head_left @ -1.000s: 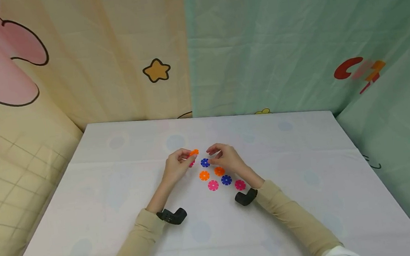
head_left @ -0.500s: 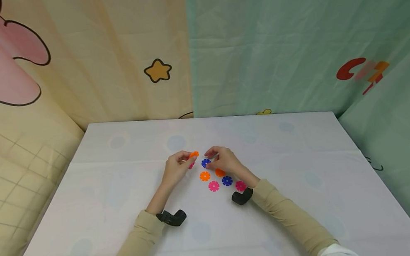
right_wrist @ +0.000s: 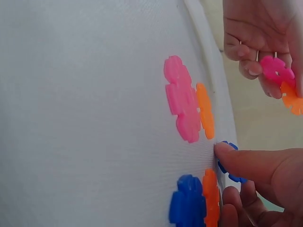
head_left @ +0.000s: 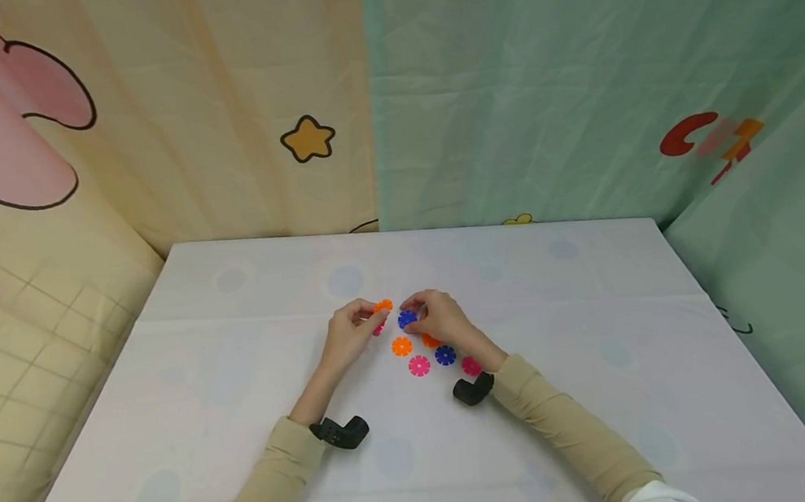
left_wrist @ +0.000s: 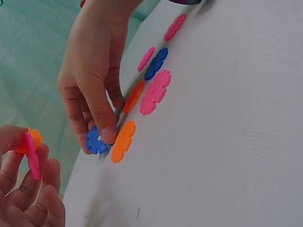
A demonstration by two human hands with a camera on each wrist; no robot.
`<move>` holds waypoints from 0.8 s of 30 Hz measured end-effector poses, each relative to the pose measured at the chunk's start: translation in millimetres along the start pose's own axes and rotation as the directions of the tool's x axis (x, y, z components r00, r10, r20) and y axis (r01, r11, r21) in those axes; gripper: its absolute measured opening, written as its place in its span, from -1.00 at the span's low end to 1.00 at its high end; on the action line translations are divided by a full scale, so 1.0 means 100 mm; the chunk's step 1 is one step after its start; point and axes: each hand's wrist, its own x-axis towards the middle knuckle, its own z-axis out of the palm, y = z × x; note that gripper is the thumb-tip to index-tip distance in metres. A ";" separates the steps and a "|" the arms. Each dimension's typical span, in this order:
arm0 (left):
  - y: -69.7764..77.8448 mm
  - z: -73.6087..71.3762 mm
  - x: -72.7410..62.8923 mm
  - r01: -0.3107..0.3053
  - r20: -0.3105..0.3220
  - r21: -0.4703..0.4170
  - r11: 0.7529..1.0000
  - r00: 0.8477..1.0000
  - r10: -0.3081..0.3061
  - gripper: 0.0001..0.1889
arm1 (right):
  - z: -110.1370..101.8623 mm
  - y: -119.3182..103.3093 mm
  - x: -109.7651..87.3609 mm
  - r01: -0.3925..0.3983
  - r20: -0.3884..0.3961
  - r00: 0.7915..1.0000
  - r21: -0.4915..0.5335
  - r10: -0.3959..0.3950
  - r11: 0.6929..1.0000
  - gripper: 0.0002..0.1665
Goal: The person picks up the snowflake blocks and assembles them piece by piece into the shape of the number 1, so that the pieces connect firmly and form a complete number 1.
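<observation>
My left hand (head_left: 347,333) pinches two flower-shaped plastic discs, an orange one (head_left: 383,305) and a pink one (left_wrist: 32,158), joined at an angle to each other. It holds them above the table. To its right, my right hand (head_left: 446,317) grips a blue disc (left_wrist: 96,142) between thumb and fingers; the disc stands tilted, its lower edge close to the cloth. Nearest to that hand lie an orange disc (head_left: 401,347) and a second orange disc (left_wrist: 133,97), which the hand partly covers in the head view.
Towards me lie another blue disc (head_left: 445,355), a pink disc (head_left: 419,365) and a deeper pink disc (head_left: 470,366) by the right wrist. A white cloth covers the table (head_left: 240,383). Printed curtains (head_left: 505,109) hang behind and at the sides.
My right hand has moved slightly left and towards me, and its fingers have closed on the blue disc, which has tilted up. The left hand, still holding its discs, has lowered slightly.
</observation>
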 end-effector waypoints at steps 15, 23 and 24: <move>-0.01 0.10 -0.02 0.005 0.020 -0.043 0.999 1.000 -0.004 -0.82 | -0.10 0.09 -0.18 0.056 -0.062 0.997 -0.003 -0.056 0.998 -0.72; 0.01 0.14 -0.05 -0.001 0.040 -0.032 0.999 0.999 0.002 -0.80 | -0.18 0.08 -0.27 0.040 -0.110 0.994 0.116 -0.027 0.992 -0.72; 0.00 0.14 -0.05 -0.005 0.045 -0.028 1.000 0.999 0.006 -0.79 | -0.19 0.08 -0.28 0.044 -0.120 0.992 0.123 -0.030 0.991 -0.72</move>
